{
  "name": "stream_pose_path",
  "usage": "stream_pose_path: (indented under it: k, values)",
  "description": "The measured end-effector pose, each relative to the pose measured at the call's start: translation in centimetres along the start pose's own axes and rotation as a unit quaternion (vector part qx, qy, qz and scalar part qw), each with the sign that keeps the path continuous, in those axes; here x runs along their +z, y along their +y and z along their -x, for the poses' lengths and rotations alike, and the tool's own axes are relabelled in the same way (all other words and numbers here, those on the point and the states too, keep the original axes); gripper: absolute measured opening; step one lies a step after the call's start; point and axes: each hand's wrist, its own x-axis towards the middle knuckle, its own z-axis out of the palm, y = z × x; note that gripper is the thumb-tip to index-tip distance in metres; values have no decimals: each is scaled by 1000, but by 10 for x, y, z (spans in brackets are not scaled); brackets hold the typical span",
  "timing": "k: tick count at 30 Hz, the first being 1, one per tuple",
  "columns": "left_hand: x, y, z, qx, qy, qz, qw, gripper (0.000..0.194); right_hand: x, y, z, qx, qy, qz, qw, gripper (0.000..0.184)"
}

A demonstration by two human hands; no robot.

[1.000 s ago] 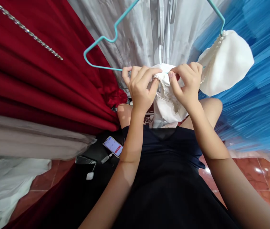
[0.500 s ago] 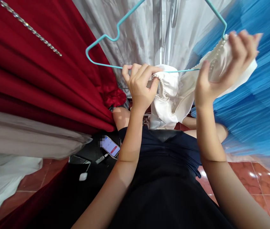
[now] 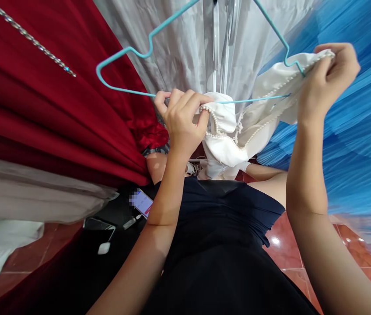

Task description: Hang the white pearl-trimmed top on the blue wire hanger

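We have the white garment (image 3: 227, 120) at middle and right, the right end of the thin hanger (image 3: 254, 100) against it. Our left hand (image 3: 185, 118) pinches garment and hanger together; our right hand (image 3: 330, 83) is clamped on the garment's far right edge. It looks light, soft and slightly slippery, so we should grip broad folds, sparing the delicate pearl trim (image 3: 326, 54).

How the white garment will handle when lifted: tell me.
The garment is probably floppy, as it sags in loose folds around the hanger. It may slide along the bar, which looks thin and smooth. Its beads could catch on things, since they line the edges in raised rows.
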Motion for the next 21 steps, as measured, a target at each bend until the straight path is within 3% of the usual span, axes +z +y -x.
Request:
stream_pose_path:
  k: [2,5,7,10,13,15,18,21]
  values:
    - [3,-1,-1,-12,-19,16,1000,8,-9,24,-2,21,41,-12,999,27]
    - [7,-2,-2,-35,-42,41,998,8,-25,38,23,19,125,-24,992,23]
    - [8,-2,-3,-33,-40,42,998,10,-35,25,53,2,156,-40,987,22]
    - [9,0,-3,-19,-23,33,999,13,-43,-20,91,-23,202,-85,975,16]
    - [9,1,-4,-3,-8,16,1000,14,-38,-71,101,-57,138,-117,982,18]
    - [10,1,-4,-4,-15,19,1000,13,-26,-94,98,-51,35,-108,992,23]
    - [13,-6,0,-10,-19,27,999,14,-3,-103,98,-13,-132,-90,987,32]
    - [17,-17,6,7,1,25,1000,19,15,-96,113,29,-191,-79,978,33]
